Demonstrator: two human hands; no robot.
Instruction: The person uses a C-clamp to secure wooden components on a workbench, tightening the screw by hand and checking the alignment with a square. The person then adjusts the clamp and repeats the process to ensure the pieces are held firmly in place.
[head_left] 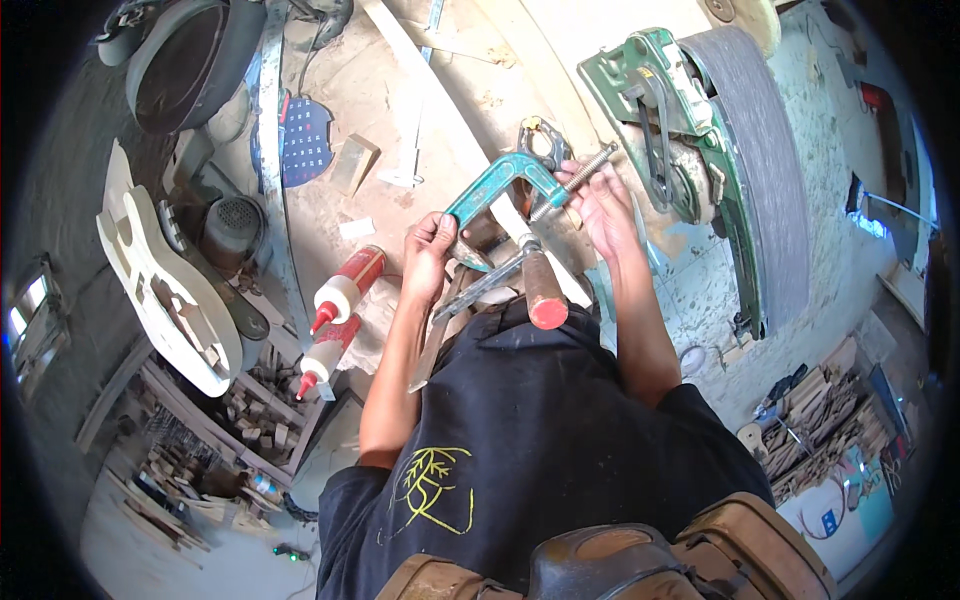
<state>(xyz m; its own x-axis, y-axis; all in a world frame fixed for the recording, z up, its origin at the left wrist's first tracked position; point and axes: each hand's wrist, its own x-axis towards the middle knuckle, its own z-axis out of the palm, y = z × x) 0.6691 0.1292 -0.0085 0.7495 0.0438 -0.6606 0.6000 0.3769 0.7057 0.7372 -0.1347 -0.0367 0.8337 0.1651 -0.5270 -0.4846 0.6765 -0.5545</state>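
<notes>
Both hands are at a green C-clamp [500, 178] above the near edge of the workbench. My left hand [430, 250] grips the left corner of its frame, thumb on top. My right hand [607, 210] has its fingers closed around the threaded screw [590, 172] at the clamp's right end. A pale wooden strip [510, 217] shows below the frame; whether the clamp touches it, I cannot tell. Close to my body is a bar clamp [482, 285] with a red-tipped handle [546, 296]. Behind the C-clamp lies a dark spring clamp [541, 140] with orange tips.
Two red-and-white glue bottles [349, 288] lie left of my left forearm. A green belt sander [655, 100] stands at the right. A pale guitar-shaped wooden body [170, 280] is at the far left. Long boards [425, 75] and a wood block [353, 164] rest on the bench.
</notes>
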